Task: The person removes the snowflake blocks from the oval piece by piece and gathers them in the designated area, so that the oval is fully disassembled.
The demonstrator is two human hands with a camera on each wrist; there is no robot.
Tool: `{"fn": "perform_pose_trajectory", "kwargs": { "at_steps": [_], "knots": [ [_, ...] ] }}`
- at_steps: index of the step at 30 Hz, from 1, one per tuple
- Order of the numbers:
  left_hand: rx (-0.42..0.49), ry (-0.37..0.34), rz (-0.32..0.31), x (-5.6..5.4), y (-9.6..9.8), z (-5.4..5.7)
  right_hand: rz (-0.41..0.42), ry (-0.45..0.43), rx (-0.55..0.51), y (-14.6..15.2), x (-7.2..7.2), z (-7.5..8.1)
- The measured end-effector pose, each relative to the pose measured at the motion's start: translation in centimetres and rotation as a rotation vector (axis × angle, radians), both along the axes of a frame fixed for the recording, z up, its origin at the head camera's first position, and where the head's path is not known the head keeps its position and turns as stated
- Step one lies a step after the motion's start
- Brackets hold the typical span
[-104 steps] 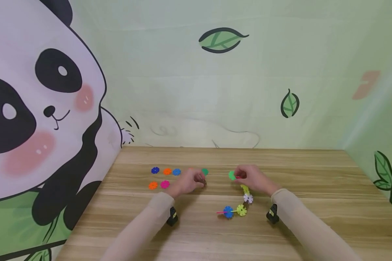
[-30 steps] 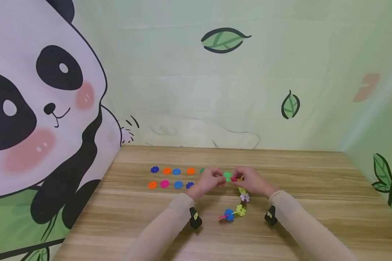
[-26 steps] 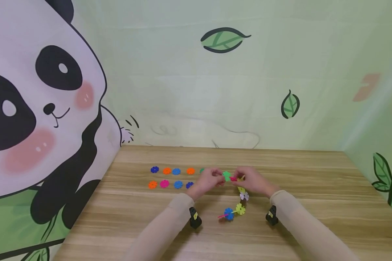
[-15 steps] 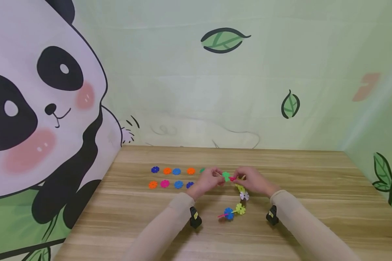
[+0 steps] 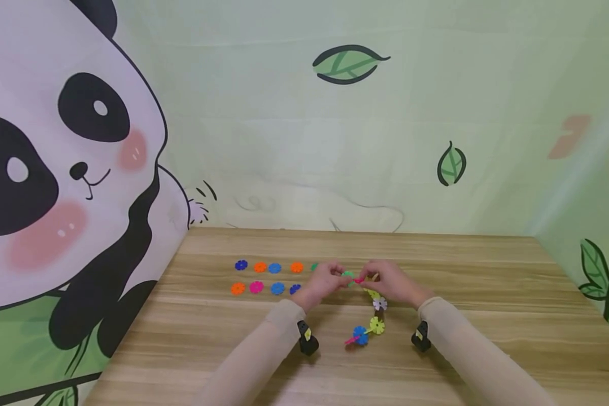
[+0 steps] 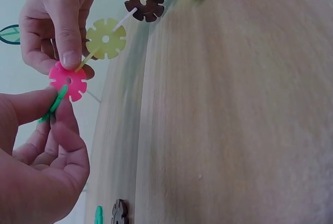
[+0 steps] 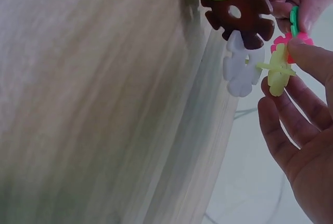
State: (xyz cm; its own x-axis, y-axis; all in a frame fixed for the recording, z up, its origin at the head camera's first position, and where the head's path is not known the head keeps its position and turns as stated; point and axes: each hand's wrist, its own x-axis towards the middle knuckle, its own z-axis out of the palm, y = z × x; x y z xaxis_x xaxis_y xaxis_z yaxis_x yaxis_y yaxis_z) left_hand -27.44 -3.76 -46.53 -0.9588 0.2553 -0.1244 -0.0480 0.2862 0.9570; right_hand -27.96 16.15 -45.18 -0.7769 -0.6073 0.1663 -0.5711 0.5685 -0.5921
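A chain of notched plastic discs, slotted edge to edge, runs between my hands and down to the table. My left hand [image 5: 326,283] pinches a green disc [image 6: 54,105] between thumb and fingers. Its edge meets the pink disc [image 6: 79,86]; whether the slots are fully engaged cannot be told. My right hand [image 5: 393,283] holds the chain's end around the pink disc and the yellow disc [image 7: 279,76] joined to it. Beyond these hang a white disc [image 7: 232,73] and a brown disc [image 7: 255,12]. The blue disc [image 5: 360,335] lies near the chain's other end.
Left of my hands, loose discs lie in two rows on the wooden table [image 5: 198,349], among them a dark blue disc [image 5: 241,265], an orange disc [image 5: 237,288] and a pink loose disc [image 5: 256,287]. A printed panda wall [image 5: 264,141] stands behind.
My left hand has come right from the loose discs and now grips the green disc beside my right hand. During the last second the green disc shifted slightly left; the chain's lower end moved slightly right.
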Motion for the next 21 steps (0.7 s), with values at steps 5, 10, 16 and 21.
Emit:
{"fn": "perform_pose_trajectory", "kwargs": {
  "at_steps": [5, 10, 16, 21],
  "knots": [
    [0.002, -0.007, 0.017, -0.12, 0.09, -0.07, 0.005, 0.003, -0.005, -0.02, -0.10, -0.12],
    [-0.013, -0.005, 0.057, -0.11, 0.23, 0.03, 0.020, 0.027, 0.007, -0.13, -0.11, 0.02],
    [-0.047, -0.022, 0.103, -0.03, 0.40, 0.31, 0.037, 0.070, 0.024, -0.16, -0.08, 0.27],
    [-0.064, -0.025, 0.107, -0.05, 0.32, 0.48, 0.028, 0.075, 0.029, 0.12, -0.20, 0.09]
  ]
}}
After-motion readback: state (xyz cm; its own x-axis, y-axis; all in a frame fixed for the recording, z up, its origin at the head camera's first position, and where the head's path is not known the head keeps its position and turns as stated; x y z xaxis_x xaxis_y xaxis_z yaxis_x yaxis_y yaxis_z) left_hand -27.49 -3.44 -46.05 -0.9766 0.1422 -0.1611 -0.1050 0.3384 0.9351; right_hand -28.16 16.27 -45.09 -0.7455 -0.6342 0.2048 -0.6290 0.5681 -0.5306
